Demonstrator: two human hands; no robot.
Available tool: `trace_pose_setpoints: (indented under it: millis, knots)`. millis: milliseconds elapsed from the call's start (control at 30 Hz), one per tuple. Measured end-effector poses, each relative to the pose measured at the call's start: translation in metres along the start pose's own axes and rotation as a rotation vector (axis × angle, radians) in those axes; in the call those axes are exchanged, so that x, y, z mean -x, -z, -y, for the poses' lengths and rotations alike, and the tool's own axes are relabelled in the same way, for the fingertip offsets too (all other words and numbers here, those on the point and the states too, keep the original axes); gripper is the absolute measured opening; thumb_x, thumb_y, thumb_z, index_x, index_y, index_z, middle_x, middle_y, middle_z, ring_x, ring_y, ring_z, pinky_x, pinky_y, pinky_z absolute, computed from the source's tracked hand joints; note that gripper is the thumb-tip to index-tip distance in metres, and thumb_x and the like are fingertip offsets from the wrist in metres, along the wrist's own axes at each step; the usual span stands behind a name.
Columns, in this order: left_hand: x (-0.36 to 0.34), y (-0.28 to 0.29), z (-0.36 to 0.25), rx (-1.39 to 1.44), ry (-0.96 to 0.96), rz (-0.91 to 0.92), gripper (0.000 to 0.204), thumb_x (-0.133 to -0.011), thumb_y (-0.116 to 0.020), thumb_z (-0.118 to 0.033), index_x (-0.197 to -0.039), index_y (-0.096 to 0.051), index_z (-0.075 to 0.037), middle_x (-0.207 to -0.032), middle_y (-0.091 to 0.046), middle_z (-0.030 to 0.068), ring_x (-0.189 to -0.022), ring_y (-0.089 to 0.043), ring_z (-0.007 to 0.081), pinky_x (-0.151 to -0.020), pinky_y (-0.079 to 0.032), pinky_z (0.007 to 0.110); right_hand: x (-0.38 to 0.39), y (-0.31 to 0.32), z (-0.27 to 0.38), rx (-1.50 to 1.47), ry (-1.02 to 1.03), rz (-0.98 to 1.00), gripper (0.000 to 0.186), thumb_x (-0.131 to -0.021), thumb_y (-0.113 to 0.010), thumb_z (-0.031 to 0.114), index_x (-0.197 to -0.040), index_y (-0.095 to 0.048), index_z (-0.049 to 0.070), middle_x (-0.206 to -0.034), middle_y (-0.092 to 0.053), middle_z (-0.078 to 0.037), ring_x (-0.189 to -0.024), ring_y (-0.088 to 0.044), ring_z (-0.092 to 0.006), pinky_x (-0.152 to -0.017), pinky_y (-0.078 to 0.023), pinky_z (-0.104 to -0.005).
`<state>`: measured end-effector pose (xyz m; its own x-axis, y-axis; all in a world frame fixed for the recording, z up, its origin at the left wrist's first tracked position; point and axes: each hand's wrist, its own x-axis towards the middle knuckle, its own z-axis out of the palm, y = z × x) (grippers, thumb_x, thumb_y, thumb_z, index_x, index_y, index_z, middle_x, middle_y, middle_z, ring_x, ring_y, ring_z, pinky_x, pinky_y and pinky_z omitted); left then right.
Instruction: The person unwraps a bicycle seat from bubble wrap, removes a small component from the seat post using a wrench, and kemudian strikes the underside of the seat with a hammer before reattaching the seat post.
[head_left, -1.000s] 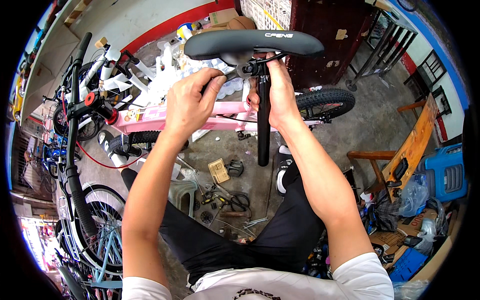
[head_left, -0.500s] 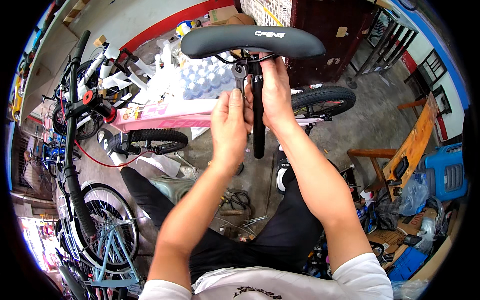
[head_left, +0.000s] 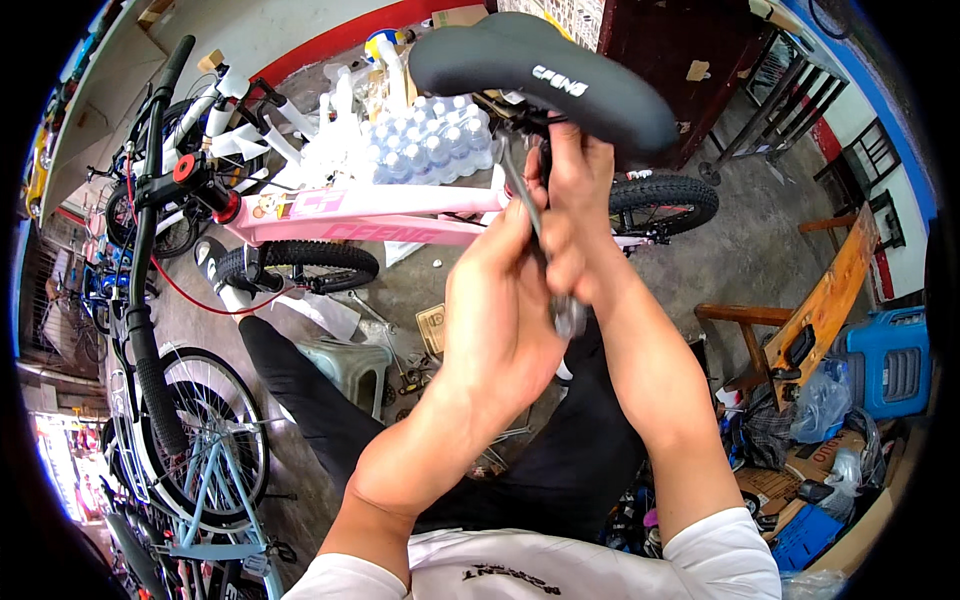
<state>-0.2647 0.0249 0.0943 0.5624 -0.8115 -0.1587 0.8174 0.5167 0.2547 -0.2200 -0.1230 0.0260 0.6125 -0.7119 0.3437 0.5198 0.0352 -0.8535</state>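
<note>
A black bicycle saddle (head_left: 540, 70) is tilted at the top of the view. My right hand (head_left: 578, 175) grips its post just beneath it; the post is mostly hidden behind my hands. My left hand (head_left: 500, 310) is closed on a metal wrench (head_left: 522, 186), held at a slant in front of my right hand, with one end angled up toward the saddle. Whether that end touches the clamp, I cannot tell. A pink bicycle frame (head_left: 365, 205) lies horizontally behind my hands, between a knobby front tire (head_left: 335, 262) and a rear tire (head_left: 680, 208).
Parked bicycles (head_left: 205, 450) crowd the left. Bottle packs (head_left: 425, 140) lie behind the frame. A grey stool (head_left: 340, 365) and loose tools (head_left: 405, 380) are below. A wooden chair (head_left: 825, 290), blue plastic case (head_left: 885, 360) and cardboard (head_left: 830, 460) fill the right.
My left hand has moved right and down with the wrench, which has swung from the clamp's side to a downward slant. The saddle has risen and tilted down at the right.
</note>
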Motion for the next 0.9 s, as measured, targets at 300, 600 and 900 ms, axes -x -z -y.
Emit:
trace_pose_setpoints:
  millis: [300,600,900]
  knots:
    - [0.073,0.388,0.068,-1.674,0.245,-0.762,0.028,-0.108,-0.050,-0.024,-0.100,-0.065,-0.002,-0.069,-0.055,0.0021,-0.060,-0.054,0.0158,-0.059,-0.046,0.032,-0.013,0.023,0.018,-0.155,-0.227,-0.070,0.049,-0.103,-0.046,0.056,-0.098,-0.057,0.009,-0.063,-0.057,-0.007,-0.044,-0.053,-0.0186,-0.041,-0.043,-0.0329]
    - [0.065,0.483,0.035,-1.190,0.237,-1.045,0.022,-0.104,-0.048,-0.016,-0.113,-0.063,-0.002,-0.088,-0.069,0.0064,-0.061,-0.061,0.0157,-0.051,-0.048,0.031,-0.002,0.041,0.034,-0.022,-0.388,-0.092,0.068,-0.097,-0.047,0.072,-0.068,-0.059,0.011,-0.049,-0.050,-0.003,-0.039,-0.046,-0.0173,-0.040,-0.035,-0.0299]
    - [0.095,0.519,0.019,-1.797,0.623,-1.002,0.042,-0.091,-0.056,-0.023,-0.125,-0.069,-0.004,-0.130,-0.066,0.0242,-0.124,-0.062,0.0399,-0.105,-0.048,0.046,-0.004,0.038,0.025,-0.007,-0.335,-0.101,0.063,-0.098,-0.048,0.067,-0.069,-0.058,0.011,-0.052,-0.050,-0.002,-0.040,-0.046,-0.0163,-0.040,-0.037,-0.0299]
